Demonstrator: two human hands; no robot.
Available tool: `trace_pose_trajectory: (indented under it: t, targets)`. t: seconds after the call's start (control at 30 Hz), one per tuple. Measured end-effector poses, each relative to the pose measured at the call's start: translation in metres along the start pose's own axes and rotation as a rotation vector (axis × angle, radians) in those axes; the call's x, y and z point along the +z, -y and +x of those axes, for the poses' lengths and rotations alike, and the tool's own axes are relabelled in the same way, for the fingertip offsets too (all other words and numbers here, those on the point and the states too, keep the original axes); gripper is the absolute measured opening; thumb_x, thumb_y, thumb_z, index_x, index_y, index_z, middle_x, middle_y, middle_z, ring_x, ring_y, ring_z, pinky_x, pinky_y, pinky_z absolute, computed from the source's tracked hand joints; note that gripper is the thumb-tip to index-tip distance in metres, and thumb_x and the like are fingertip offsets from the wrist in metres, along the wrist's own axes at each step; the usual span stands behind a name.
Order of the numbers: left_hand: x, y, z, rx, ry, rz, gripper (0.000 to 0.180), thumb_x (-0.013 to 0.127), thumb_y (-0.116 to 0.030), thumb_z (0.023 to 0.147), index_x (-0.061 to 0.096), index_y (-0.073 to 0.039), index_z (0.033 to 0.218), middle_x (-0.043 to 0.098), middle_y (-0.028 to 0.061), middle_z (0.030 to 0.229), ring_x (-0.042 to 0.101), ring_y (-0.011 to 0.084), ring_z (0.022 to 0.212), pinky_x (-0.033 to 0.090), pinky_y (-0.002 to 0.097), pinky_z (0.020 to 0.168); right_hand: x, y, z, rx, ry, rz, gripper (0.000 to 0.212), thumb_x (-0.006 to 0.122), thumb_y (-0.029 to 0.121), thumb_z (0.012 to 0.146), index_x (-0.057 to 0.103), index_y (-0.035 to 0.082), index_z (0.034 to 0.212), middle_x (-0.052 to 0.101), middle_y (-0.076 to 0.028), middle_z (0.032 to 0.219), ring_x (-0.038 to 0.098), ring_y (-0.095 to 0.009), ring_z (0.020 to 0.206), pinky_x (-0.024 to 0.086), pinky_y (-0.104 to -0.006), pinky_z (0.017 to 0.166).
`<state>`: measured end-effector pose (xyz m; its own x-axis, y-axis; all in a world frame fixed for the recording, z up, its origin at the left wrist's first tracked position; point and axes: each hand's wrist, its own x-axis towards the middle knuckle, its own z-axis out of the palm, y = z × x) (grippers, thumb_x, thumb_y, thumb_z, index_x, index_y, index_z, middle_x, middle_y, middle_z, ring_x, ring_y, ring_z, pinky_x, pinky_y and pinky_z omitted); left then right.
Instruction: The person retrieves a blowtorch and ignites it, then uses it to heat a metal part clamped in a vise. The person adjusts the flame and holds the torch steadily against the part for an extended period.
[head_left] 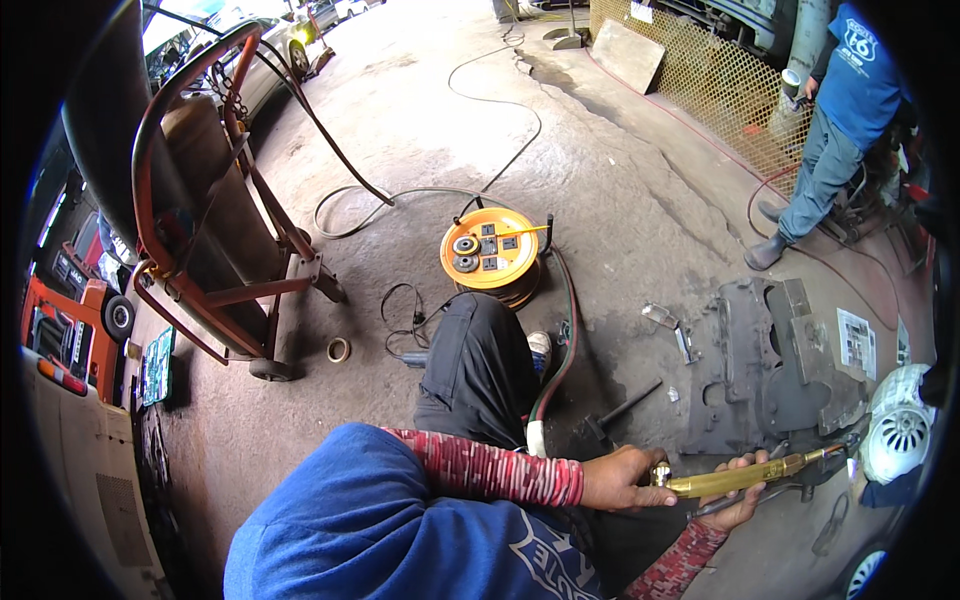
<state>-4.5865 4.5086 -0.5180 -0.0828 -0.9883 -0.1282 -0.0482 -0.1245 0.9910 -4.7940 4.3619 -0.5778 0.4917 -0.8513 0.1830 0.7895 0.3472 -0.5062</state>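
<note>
Both my hands hold a brass-coloured gas torch (690, 486) at the lower right. My left hand (627, 480) is closed at its rear end, by the brass valve fitting. My right hand (738, 508) is wrapped round the middle of the body from below. The torch's narrow front end points to the right. A dark metal rod runs along the underside near my right hand; I cannot make out whether it belongs to the torch. Paired red and green hoses (571, 350), with a pale wrapped part (536, 438), curve down beside my bent knee.
An orange cable reel (490, 262) carries sockets and discs. On the left stands a red cylinder cart (240, 297). A long-handled tool (630, 400) and a dark metal plate (735, 350) lie on the floor, near a white vented helmet (897, 430). Another person (825, 170) stands at upper right.
</note>
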Motion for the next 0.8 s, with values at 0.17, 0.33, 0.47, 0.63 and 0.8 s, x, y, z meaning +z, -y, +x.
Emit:
trace_pose_trajectory:
  t: [0.17, 0.33, 0.47, 0.63, 0.8]
  targets:
    - [0.0, 0.011, -0.001, 0.166, -0.125, 0.156, 0.06, 0.07, -0.048, 0.089, 0.057, 0.009, 0.104, 0.063, 0.0239, 0.07, 0.066, 0.0385, 0.068, 0.051, 0.0413, 0.062, -0.004, -0.003, -0.001, -0.007, 0.023, -0.05, 0.047, 0.065, 0.024, 0.095, 0.04, 0.008, 0.131, 0.06, -0.01, 0.114, 0.054, -0.008, 0.07, 0.045, -0.024, 0.064]
    - [-0.004, 0.01, 0.002, 0.117, -0.059, 0.158, 0.052, 0.072, -0.042, 0.089, 0.058, 0.006, 0.104, 0.062, 0.0217, 0.073, 0.064, 0.0357, 0.066, 0.049, 0.0407, 0.061, -0.003, -0.001, -0.005, 0.014, -0.002, -0.05, 0.049, 0.069, 0.027, 0.094, 0.041, 0.008, 0.129, 0.06, -0.009, 0.112, 0.052, -0.009, 0.069, 0.045, -0.0237, 0.064]
    - [-0.003, 0.012, 0.006, 0.144, -0.059, 0.143, 0.046, 0.073, -0.038, 0.088, 0.059, 0.004, 0.103, 0.061, 0.0203, 0.075, 0.064, 0.0356, 0.066, 0.048, 0.0409, 0.06, -0.009, -0.001, -0.005, 0.011, -0.011, -0.049, 0.047, 0.068, 0.031, 0.094, 0.042, 0.008, 0.126, 0.06, -0.005, 0.107, 0.046, -0.008, 0.067, 0.043, -0.0226, 0.062]
    - [-0.002, 0.012, 0.004, 0.215, -0.099, 0.141, 0.043, 0.074, -0.036, 0.088, 0.06, 0.003, 0.1, 0.061, 0.0195, 0.074, 0.063, 0.0348, 0.065, 0.048, 0.0403, 0.059, -0.019, 0.007, -0.011, -0.022, -0.257, -0.25, 0.038, 0.06, 0.032, 0.097, 0.049, 0.01, 0.126, 0.056, -0.001, 0.102, 0.048, -0.006, 0.065, 0.04, -0.0193, 0.055]
    - [-0.009, 0.004, -0.002, 0.272, -0.131, 0.131, 0.042, 0.074, -0.035, 0.088, 0.059, 0.003, 0.097, 0.06, 0.0187, 0.07, 0.062, 0.034, 0.063, 0.047, 0.0399, 0.058, -0.026, 0.02, -0.009, 0.112, -0.651, -0.483, 0.019, 0.06, 0.026, 0.095, 0.058, 0.011, 0.106, 0.055, 0.003, 0.083, 0.047, -0.004, 0.06, 0.039, -0.0206, 0.049]
